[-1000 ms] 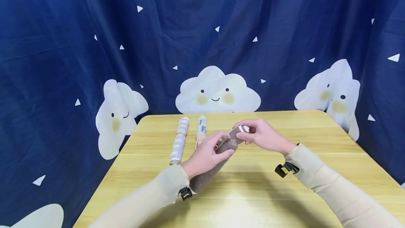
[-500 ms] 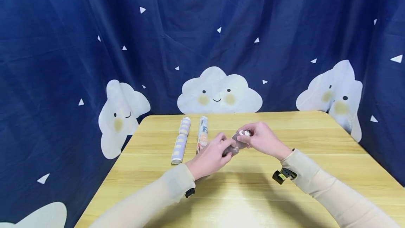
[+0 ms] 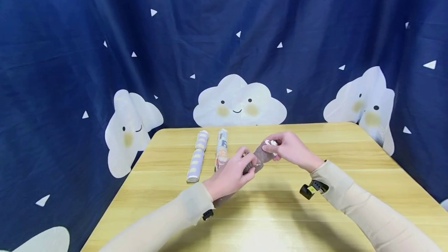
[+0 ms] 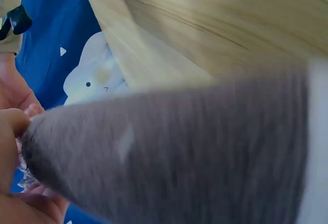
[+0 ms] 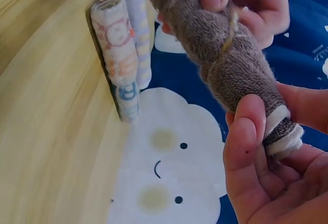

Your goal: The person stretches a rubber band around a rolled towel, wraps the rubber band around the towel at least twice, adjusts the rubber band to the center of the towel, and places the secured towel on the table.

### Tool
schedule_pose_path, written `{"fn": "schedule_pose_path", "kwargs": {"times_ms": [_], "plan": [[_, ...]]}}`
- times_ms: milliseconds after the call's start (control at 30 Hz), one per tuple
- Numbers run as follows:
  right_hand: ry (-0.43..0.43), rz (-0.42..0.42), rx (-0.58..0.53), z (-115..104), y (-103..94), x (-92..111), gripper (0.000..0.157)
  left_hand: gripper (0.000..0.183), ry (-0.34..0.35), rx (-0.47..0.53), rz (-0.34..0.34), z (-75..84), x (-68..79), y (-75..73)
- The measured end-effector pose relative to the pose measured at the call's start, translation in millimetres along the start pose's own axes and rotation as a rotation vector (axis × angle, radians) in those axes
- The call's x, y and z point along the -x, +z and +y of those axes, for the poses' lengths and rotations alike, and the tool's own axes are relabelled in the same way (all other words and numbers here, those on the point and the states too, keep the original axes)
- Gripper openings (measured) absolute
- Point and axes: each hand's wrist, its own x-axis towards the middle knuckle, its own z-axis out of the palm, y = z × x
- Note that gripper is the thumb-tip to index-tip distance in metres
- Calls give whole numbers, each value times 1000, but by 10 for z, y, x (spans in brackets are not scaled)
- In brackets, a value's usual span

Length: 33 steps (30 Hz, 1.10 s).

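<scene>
A rolled-up grey-brown towel [image 3: 262, 154] with a white edge at one end is held above the table by both hands. In the right wrist view a thin yellowish band [image 5: 231, 32] lies round the towel at a narrowed spot. My left hand [image 3: 232, 172] grips the towel near that spot with curled fingers. My right hand [image 3: 294, 151] pinches the white-edged end between thumb and fingers. The left wrist view is mostly filled by the blurred body of the towel [image 4: 169, 152]. Part of the roll is hidden under the left hand in the head view.
A purple-and-yellow striped roll [image 3: 197, 160], narrowed near its far end, lies on the wooden table [image 3: 325, 201]. Beside it lies a white printed roll [image 3: 222, 147], close behind the left hand. A dark blue curtain [image 3: 245, 49] with clouds hangs behind the table.
My left hand has shifted slightly right along the towel, and its spread fingers have closed in round the narrowed part. My right hand stays at the white-edged end.
</scene>
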Motion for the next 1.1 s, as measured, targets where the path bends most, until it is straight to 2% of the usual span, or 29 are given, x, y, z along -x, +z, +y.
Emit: {"fn": "schedule_pose_path", "kwargs": {"times_ms": [67,200,333,600,700,800,967,1100], "plan": [[8,-2,6,-5,-23,14,13,19,4,4,14,-12,1,-4],[30,-15,-25,-39,-38,46,14,37,66,-60,46,-13,12,-13],[73,14,-44,-54,-39,68,17,39,110,-122,70,18,8,26],[112,84,-105,-27,17,54,23,45,113,-162,123,57,-4,124],[65,58,-83,-9,35,24,24,41,99,-133,131,33,-6,107],[-43,9,-29,29,25,16,28,37,55,-35,118,-4,-3,73],[-230,-83,30,118,-8,66,37,34,-18,122,57,-55,2,21],[-301,-147,37,180,-48,90,33,34,-37,228,4,-71,-19,3]]}}
